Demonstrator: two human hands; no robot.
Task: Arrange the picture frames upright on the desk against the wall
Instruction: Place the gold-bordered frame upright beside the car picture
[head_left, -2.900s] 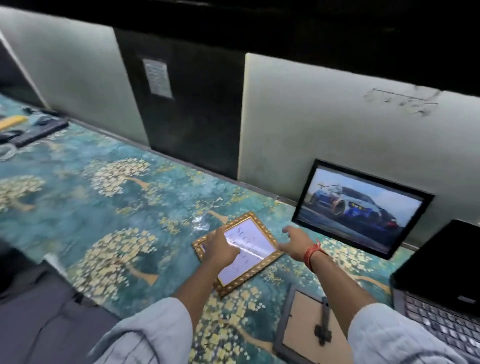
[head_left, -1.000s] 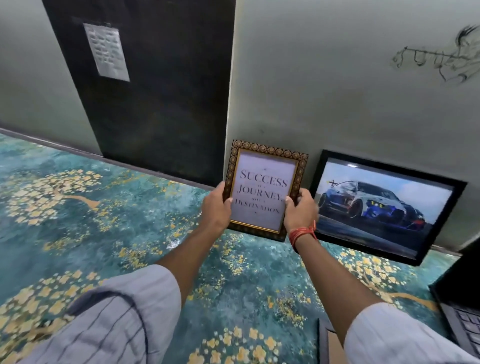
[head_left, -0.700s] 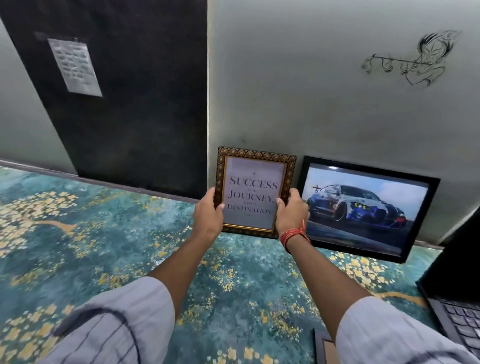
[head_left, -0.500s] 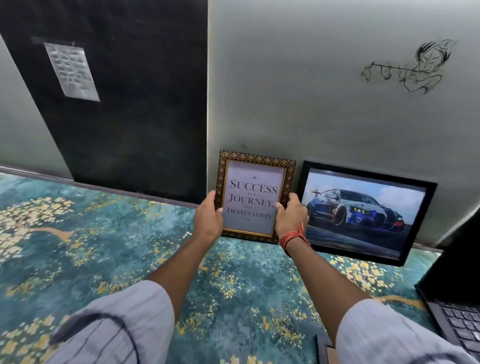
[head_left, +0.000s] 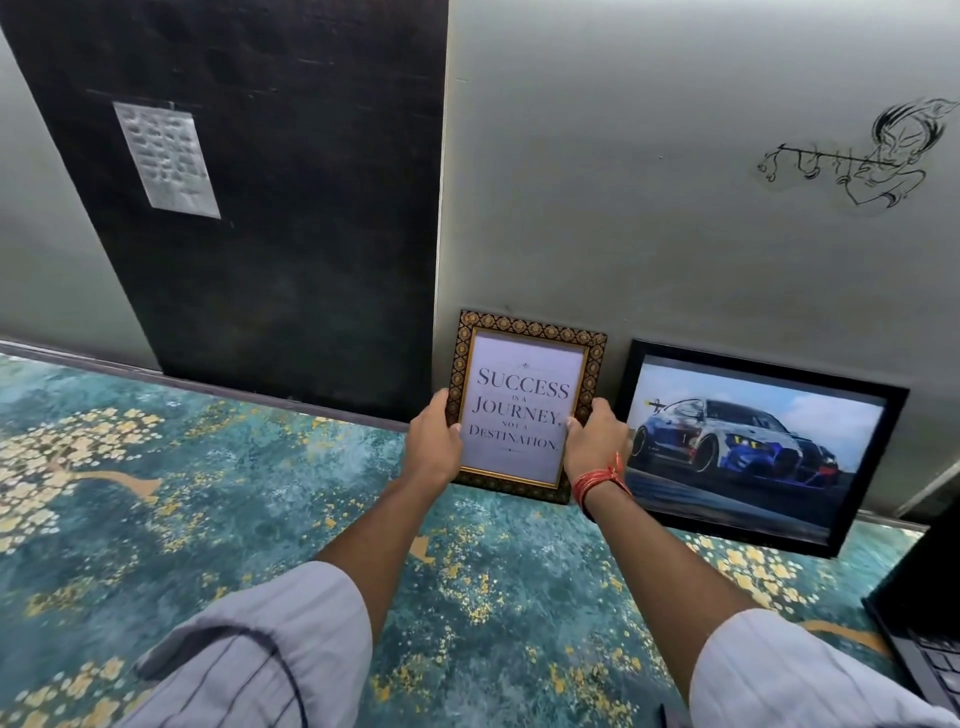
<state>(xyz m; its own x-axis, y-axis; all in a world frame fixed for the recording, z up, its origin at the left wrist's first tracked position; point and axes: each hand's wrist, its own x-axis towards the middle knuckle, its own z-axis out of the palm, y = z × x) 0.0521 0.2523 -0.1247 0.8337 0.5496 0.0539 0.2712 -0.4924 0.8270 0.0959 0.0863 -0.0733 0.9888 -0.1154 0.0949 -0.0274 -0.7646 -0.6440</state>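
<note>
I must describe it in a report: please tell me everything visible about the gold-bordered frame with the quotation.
The gold-bordered frame is portrait, with a dark, gold-patterned border around a pale print reading "Success is a journey, not a destination." It stands upright on the desk against the wall, left of the car picture. The left hand and right hand grip its sides.

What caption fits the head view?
Both hands stand the gold quote frame against the wall, beside the car picture.

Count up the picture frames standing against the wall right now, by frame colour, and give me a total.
Gold patterned frame, held by left hand and right hand: 1
Black frame with car picture: 1
Total: 2
</note>
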